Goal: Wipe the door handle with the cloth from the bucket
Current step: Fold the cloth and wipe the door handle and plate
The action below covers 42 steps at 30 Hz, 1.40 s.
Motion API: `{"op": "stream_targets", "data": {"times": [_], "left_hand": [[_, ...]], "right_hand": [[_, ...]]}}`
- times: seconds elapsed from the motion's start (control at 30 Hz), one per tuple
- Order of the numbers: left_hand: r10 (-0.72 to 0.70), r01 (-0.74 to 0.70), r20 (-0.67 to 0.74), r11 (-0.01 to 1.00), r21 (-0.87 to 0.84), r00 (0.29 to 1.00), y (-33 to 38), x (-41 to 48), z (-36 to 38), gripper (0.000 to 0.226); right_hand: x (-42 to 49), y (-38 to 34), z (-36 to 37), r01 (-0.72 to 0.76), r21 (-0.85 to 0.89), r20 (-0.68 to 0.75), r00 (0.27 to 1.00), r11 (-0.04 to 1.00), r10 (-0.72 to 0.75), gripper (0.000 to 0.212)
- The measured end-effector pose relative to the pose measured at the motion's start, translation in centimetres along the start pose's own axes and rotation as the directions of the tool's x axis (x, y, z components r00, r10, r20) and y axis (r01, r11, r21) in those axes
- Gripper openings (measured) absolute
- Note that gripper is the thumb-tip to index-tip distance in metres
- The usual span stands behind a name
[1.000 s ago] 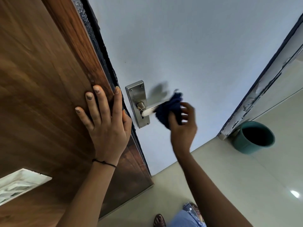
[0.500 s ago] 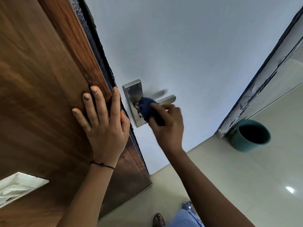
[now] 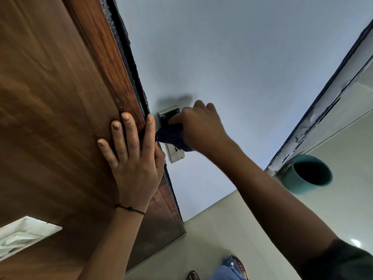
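A steel door handle plate [image 3: 175, 153] is fixed on the pale door face beside the door's edge. My right hand [image 3: 198, 127] is shut on a dark blue cloth [image 3: 171, 136] and presses it against the plate; hand and cloth hide the lever. My left hand [image 3: 133, 152] lies flat with fingers spread on the brown wooden door [image 3: 50, 98], its thumb at the door's edge right next to the cloth. A teal bucket [image 3: 307, 174] stands on the floor at the right, by the door frame.
The pale door face [image 3: 232, 57] fills the middle. A worn door frame [image 3: 323, 102] runs diagonally at the right. Light floor tiles [image 3: 212, 229] lie below, with my sandalled feet [image 3: 232, 269] at the bottom. A white patterned panel [image 3: 22, 235] sits low in the wooden door.
My right hand has carried the cloth leftward from the lever's tip along the lever to the handle plate. My left hand stays flat on the wooden door.
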<state>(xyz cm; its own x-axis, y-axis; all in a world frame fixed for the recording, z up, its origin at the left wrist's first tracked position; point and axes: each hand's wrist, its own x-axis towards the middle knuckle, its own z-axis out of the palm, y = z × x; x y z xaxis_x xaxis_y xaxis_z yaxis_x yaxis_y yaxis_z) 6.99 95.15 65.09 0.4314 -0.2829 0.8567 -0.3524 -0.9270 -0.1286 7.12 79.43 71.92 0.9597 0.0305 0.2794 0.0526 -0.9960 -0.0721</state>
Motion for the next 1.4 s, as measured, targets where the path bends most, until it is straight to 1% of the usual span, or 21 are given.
{"op": "stream_targets", "data": {"times": [0.1, 0.17, 0.33, 0.43, 0.57, 0.63, 0.7, 0.83, 0.87, 0.97, 1.03, 1.17, 1.2, 1.27, 1.33, 1.4], "left_hand": [[-0.012, 0.012, -0.021, 1.000, -0.012, 1.000, 0.0, 0.1, 0.2, 0.067], [-0.015, 0.015, -0.030, 1.000, -0.013, 0.999, 0.1, 0.0, 0.3, 0.067], [-0.006, 0.006, -0.027, 1.000, -0.006, 1.000, 0.1, 0.0, 0.3, 0.068], [-0.007, 0.007, -0.028, 1.000, -0.010, 1.000, 0.2, 0.0, 0.3, 0.068], [-0.011, 0.011, -0.031, 1.000, -0.009, 0.999, 0.2, 0.1, 0.3, 0.069], [-0.008, 0.007, -0.036, 1.000, -0.013, 0.999, 0.1, 0.1, 0.4, 0.069], [-0.008, 0.007, -0.034, 1.000, -0.010, 0.999, 0.1, 0.1, 0.4, 0.069], [-0.006, 0.006, -0.015, 1.000, -0.006, 1.000, 0.1, 0.1, 0.3, 0.066], [-0.008, 0.007, -0.012, 1.000, -0.009, 1.000, 0.1, 0.1, 0.3, 0.065], [-0.009, 0.009, -0.004, 1.000, -0.014, 1.000, 0.0, 0.0, 0.2, 0.064], [-0.010, 0.010, -0.003, 1.000, -0.009, 1.000, 0.0, 0.0, 0.2, 0.064], [-0.013, 0.013, -0.009, 1.000, -0.013, 1.000, 0.1, 0.1, 0.2, 0.068], [-0.012, 0.012, -0.010, 1.000, -0.011, 1.000, 0.1, 0.1, 0.2, 0.068], [-0.010, 0.010, -0.012, 1.000, -0.009, 1.000, 0.2, 0.1, 0.3, 0.067], [-0.012, 0.012, -0.008, 1.000, -0.004, 1.000, 0.1, 0.2, 0.3, 0.065], [-0.011, 0.011, -0.002, 1.000, -0.001, 1.000, 0.1, 0.1, 0.2, 0.064]], "right_hand": [[0.9, 2.6, 0.3, -0.154, 0.026, -0.014, 0.988, 0.988, 0.155, 0.033], [1.0, 3.4, 0.3, -0.188, 0.005, -0.047, 0.981, 0.982, 0.188, 0.032], [0.7, 1.5, 0.6, -0.059, 0.013, -0.080, 0.995, 0.998, 0.060, 0.033], [0.6, 2.3, 0.6, -0.065, 0.003, -0.073, 0.995, 0.998, 0.065, 0.033], [1.1, 3.3, -0.5, -0.024, -0.118, -0.021, 1.000, 0.993, 0.022, 0.026], [1.0, 4.0, -1.2, -0.029, -0.141, -0.001, 1.000, 0.990, 0.029, 0.026], [0.5, 4.3, -1.6, -0.032, -0.090, 0.015, 0.999, 0.995, 0.034, 0.030], [0.0, 2.2, -1.5, 0.051, 0.052, 0.010, 0.999, 0.997, -0.051, 0.038], [0.2, 1.7, -1.3, 0.053, 0.073, 0.016, 0.998, 0.996, -0.054, 0.039], [0.9, 1.9, -0.8, -0.020, 0.139, 0.052, 0.999, 0.990, 0.013, 0.038], [1.1, 2.5, -0.7, -0.050, 0.130, 0.073, 0.997, 0.990, 0.041, 0.036], [1.1, 3.5, -1.1, -0.080, -0.035, 0.070, 0.994, 0.996, 0.083, 0.034], [0.9, 3.9, -1.3, -0.099, -0.043, 0.061, 0.993, 0.994, 0.101, 0.033], [0.3, 4.4, -1.7, -0.115, 0.019, 0.043, 0.993, 0.993, 0.114, 0.034], [-0.3, 3.5, -1.8, -0.063, 0.083, 0.036, 0.998, 0.994, 0.061, 0.037], [-0.7, 1.8, -1.3, 0.036, 0.071, 0.052, 0.998, 0.997, -0.039, 0.037]]}}
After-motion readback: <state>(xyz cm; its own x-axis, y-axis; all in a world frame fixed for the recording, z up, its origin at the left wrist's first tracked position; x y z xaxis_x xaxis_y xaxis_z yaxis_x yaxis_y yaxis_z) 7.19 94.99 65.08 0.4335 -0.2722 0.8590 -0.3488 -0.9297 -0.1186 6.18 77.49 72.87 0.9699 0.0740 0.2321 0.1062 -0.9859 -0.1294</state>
